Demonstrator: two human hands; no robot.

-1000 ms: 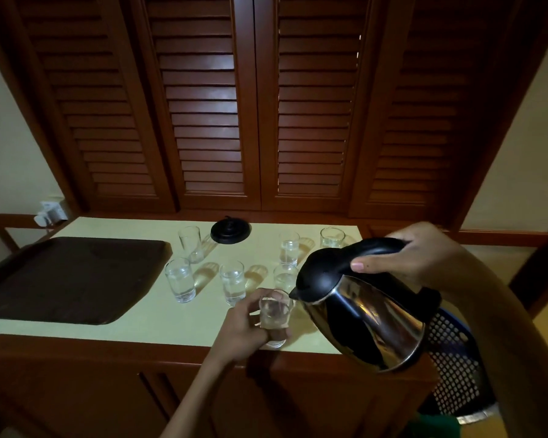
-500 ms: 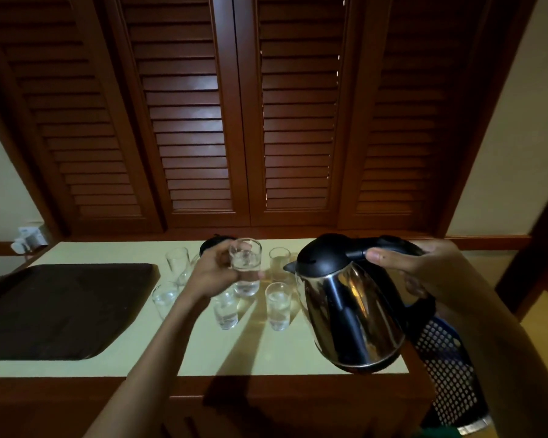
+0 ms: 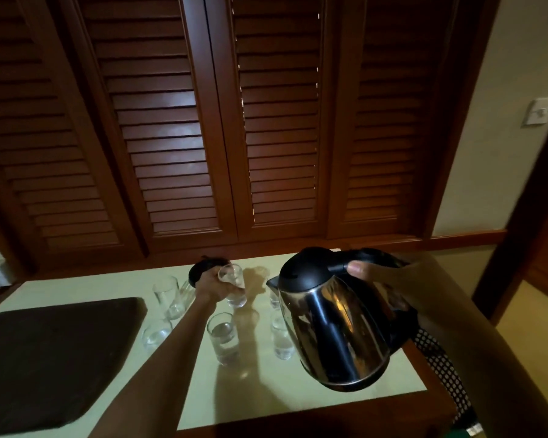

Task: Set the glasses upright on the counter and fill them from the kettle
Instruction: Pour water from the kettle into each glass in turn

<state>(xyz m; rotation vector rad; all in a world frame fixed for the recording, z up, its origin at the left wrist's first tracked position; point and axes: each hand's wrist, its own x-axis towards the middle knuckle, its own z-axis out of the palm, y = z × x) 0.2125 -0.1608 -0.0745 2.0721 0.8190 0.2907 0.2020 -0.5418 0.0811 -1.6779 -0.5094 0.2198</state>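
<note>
The left grip point(image 3: 212, 284) wraps a glass point(image 3: 234, 289) mid-frame, at or just above the tabletop point(image 3: 266, 390) among the other glasses point(image 3: 222, 338). The right grip point(image 3: 380, 276) clutches the kettle point(image 3: 332, 330) handle centre-right, near upright, spout facing it, so nothing spills, I'd say.

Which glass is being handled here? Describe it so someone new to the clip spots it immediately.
Find the pale counter below the dark louvred doors, then the cluster of glasses left of the steel kettle. The one toward the back is the only glass the left hand grips; the others stand unheld.
</note>
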